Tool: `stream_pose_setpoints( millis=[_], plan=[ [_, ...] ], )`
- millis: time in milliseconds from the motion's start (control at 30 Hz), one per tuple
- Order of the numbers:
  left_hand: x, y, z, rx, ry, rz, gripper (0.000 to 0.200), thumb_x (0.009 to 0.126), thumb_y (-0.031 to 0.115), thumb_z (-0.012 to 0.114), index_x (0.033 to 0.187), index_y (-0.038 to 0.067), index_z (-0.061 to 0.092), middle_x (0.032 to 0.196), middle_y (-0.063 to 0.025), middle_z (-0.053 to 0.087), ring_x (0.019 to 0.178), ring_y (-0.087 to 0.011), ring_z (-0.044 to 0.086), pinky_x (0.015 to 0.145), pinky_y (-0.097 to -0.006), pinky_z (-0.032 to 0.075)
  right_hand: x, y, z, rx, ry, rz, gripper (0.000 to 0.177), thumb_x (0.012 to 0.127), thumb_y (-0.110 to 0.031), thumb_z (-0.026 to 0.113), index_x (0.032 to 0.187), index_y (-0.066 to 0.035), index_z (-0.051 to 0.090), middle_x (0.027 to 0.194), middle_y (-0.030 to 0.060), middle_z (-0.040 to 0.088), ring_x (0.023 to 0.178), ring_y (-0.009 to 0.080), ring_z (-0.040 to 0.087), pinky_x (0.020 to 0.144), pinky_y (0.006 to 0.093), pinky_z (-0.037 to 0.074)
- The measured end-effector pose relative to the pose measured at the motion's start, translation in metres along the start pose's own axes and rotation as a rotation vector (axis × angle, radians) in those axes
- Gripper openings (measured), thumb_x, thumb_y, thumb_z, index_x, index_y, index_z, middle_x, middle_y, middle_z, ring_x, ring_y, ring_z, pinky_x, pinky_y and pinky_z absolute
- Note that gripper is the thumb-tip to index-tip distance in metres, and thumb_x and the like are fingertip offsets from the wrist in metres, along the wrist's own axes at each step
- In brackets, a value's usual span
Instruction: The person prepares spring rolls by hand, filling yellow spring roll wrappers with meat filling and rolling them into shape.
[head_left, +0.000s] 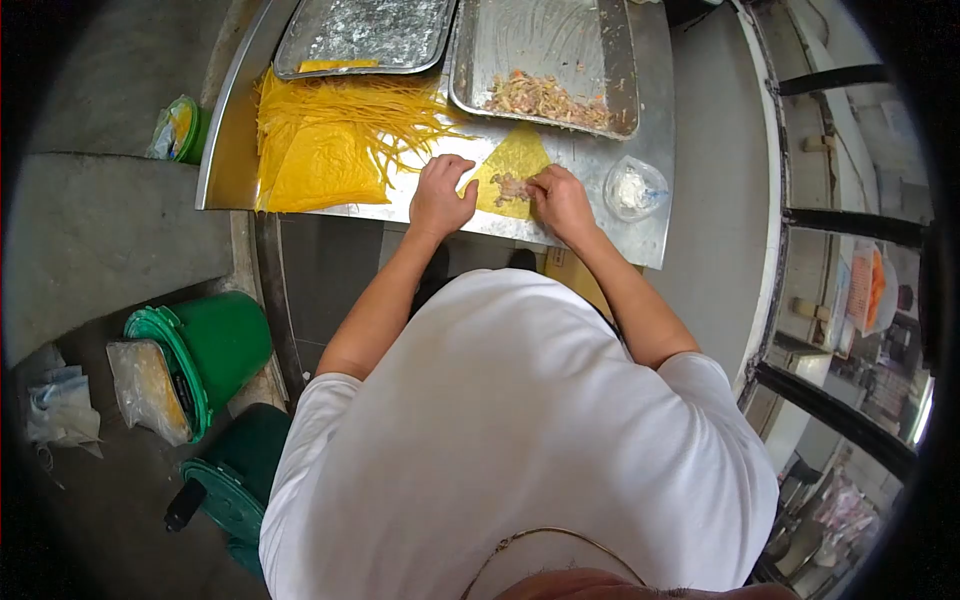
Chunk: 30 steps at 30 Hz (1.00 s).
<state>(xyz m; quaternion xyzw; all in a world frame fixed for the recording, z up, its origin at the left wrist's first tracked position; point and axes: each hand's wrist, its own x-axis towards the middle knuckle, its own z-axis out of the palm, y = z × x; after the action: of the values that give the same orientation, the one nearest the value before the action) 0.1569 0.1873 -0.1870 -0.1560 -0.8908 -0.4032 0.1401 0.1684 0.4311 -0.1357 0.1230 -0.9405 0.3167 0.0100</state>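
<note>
A triangular yellow wrapper [515, 150] lies flat on the metal table, its point toward the trays. Shredded filling [511, 187] sits on its lower half. At the wrapper's left edge is my left hand [440, 195], thumb and fingers apart with nothing between them. My right hand [562, 203] is closed at the wrapper's right side, fingertips pressed together beside the filling; what they pinch, if anything, is hidden. Left of my hands lies a stack of yellow wrapper sheets [325, 165] with loose yellow strips [350, 108] behind it.
A metal tray [545, 50] with a heap of mixed filling [550, 98] stands at the back. Beside it is another tray [365, 30]. A small bowl of white paste or powder [634, 190] stands at right. Green buckets [225, 340] are on the left floor.
</note>
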Motion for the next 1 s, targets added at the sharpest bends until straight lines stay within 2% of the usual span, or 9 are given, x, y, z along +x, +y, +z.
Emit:
stream_pose_setpoints(
  millis=[233,300,433,533,733,800,900,933,1000],
  plan=[
    [-0.001,-0.001,0.002,-0.008,0.000,-0.008,0.029,0.083,0.010,0.078,0.111,0.006,0.073,0.112,-0.0136,0.067,0.110,-0.0350,0.064,0.099,-0.0442,0.052,0.006,-0.012,-0.022,-0.034,0.001,0.095,0.018,0.084,-0.003,0.069,0.099,0.003,0.077,0.093,0.0220,0.068,0.098,0.0400,0.068,0.089,0.0464,0.057],
    [-0.001,-0.002,0.002,-0.008,0.016,0.002,0.029,0.083,0.010,0.078,0.111,0.006,0.073,0.112,-0.0135,0.067,0.111,-0.0349,0.064,0.099,-0.0443,0.052,0.010,-0.026,-0.019,-0.098,-0.024,-0.120,0.025,0.085,-0.010,0.073,0.106,0.003,0.076,0.101,0.0221,0.068,0.105,0.0402,0.066,0.094,0.0465,0.056],
    [-0.001,-0.001,0.001,-0.006,0.008,-0.007,0.029,0.083,0.010,0.078,0.111,0.007,0.073,0.112,-0.0134,0.067,0.111,-0.0348,0.064,0.099,-0.0441,0.052,0.020,-0.023,0.007,-0.169,-0.106,-0.225,0.030,0.086,-0.015,0.075,0.110,0.002,0.073,0.106,0.0216,0.068,0.109,0.0403,0.065,0.097,0.0473,0.054],
    [-0.001,0.001,-0.001,-0.013,0.020,0.005,0.029,0.083,0.010,0.078,0.111,0.007,0.073,0.112,-0.0132,0.067,0.110,-0.0347,0.064,0.099,-0.0438,0.052,0.025,-0.018,0.011,-0.183,-0.199,-0.193,0.030,0.086,-0.019,0.078,0.108,0.002,0.073,0.104,0.0206,0.068,0.108,0.0396,0.066,0.096,0.0476,0.055],
    [0.000,0.000,0.000,-0.005,0.009,-0.002,0.029,0.082,0.010,0.079,0.110,0.006,0.073,0.110,-0.0135,0.067,0.110,-0.0342,0.064,0.099,-0.0437,0.052,0.015,-0.019,-0.012,-0.200,-0.161,-0.090,0.022,0.086,-0.012,0.073,0.103,0.001,0.075,0.102,0.0215,0.070,0.105,0.0394,0.068,0.094,0.0476,0.057],
    [-0.001,0.000,0.000,-0.012,0.023,0.008,0.028,0.082,0.010,0.078,0.110,0.006,0.073,0.109,-0.0138,0.068,0.109,-0.0346,0.065,0.098,-0.0441,0.053,0.009,-0.014,-0.015,-0.108,-0.230,-0.020,0.026,0.085,-0.004,0.067,0.109,0.001,0.076,0.109,0.0240,0.074,0.107,0.0403,0.070,0.097,0.0469,0.057],
    [0.000,-0.001,0.001,-0.011,0.027,0.039,0.028,0.083,0.011,0.077,0.110,0.007,0.073,0.110,-0.0127,0.066,0.108,-0.0345,0.062,0.098,-0.0452,0.051,0.005,-0.011,-0.030,0.060,0.051,-0.002,0.036,0.085,0.001,0.061,0.117,-0.001,0.077,0.117,0.0251,0.075,0.113,0.0413,0.071,0.103,0.0466,0.057],
    [0.000,-0.001,0.002,-0.012,0.025,0.043,0.028,0.083,0.011,0.077,0.110,0.007,0.073,0.110,-0.0127,0.066,0.108,-0.0345,0.062,0.098,-0.0452,0.051,0.008,-0.012,-0.041,0.060,0.056,0.001,0.036,0.085,0.001,0.061,0.117,-0.001,0.077,0.117,0.0251,0.075,0.113,0.0413,0.071,0.103,0.0466,0.057],
    [-0.001,-0.001,0.003,-0.009,0.029,0.027,0.027,0.084,0.012,0.077,0.110,0.007,0.072,0.110,-0.0125,0.066,0.109,-0.0346,0.062,0.098,-0.0455,0.051,0.019,-0.011,-0.064,0.087,0.160,0.064,0.052,0.083,0.003,0.055,0.131,-0.002,0.072,0.137,0.0267,0.067,0.131,0.0427,0.063,0.113,0.0434,0.051]
  ],
)
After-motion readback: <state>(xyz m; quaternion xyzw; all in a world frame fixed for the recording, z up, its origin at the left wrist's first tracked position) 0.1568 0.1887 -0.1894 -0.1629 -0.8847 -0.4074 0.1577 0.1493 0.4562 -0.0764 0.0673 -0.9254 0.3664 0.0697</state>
